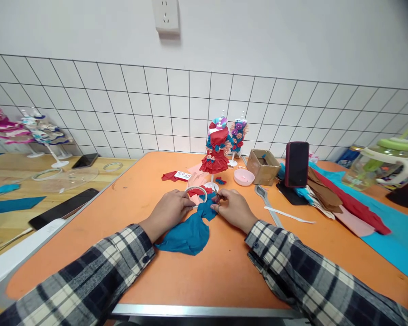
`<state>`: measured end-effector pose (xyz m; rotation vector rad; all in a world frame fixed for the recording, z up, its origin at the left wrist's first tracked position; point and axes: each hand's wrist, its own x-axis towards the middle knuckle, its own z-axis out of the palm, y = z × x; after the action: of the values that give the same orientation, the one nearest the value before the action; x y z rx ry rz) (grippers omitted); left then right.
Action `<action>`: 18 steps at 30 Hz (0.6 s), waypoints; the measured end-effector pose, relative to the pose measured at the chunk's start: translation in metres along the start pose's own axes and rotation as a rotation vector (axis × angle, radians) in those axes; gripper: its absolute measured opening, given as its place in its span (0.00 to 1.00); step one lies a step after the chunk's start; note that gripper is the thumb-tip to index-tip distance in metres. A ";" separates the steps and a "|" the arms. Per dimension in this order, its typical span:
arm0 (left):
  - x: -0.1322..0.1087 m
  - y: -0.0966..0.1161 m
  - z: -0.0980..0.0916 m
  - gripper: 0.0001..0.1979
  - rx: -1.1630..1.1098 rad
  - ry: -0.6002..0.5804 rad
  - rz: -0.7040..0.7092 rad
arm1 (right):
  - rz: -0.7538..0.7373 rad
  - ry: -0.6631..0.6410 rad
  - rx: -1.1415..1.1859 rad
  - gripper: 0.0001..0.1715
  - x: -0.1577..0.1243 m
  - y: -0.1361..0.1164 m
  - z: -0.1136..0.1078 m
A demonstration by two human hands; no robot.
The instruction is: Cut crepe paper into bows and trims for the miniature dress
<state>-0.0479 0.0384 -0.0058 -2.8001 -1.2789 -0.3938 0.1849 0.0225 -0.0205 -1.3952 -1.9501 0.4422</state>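
My left hand [172, 206] is closed at the edge of a white roll of tape [204, 194], its fingertips gripping the ring low over the table. My right hand [236, 206] is pinched just right of the roll, against a crumpled teal piece of thin paper or cloth [187, 235]. Something small and dark shows between its fingertips, too small to name. The teal piece spreads from between both hands toward me. Behind the hands stands a doll-size red dress [216, 154] on a white stand, with red scraps [195, 191] at its foot.
A pink bowl [244, 177], a cardboard box [263, 167] and an upright phone [297, 164] stand behind my right hand. Grey scissors [267, 201] and a white strip [289, 214] lie right. Coloured sheets [353, 199] and a lidded jug [377, 158] are farther right. A dark phone [64, 208] lies left.
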 end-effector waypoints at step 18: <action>-0.003 0.019 -0.007 0.21 -0.496 0.249 -0.161 | -0.032 0.196 0.329 0.06 -0.005 -0.018 0.001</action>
<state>-0.0373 0.0225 0.0018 -2.8843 -1.5218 -1.1763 0.1725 0.0117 -0.0119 -1.1499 -1.6534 0.5604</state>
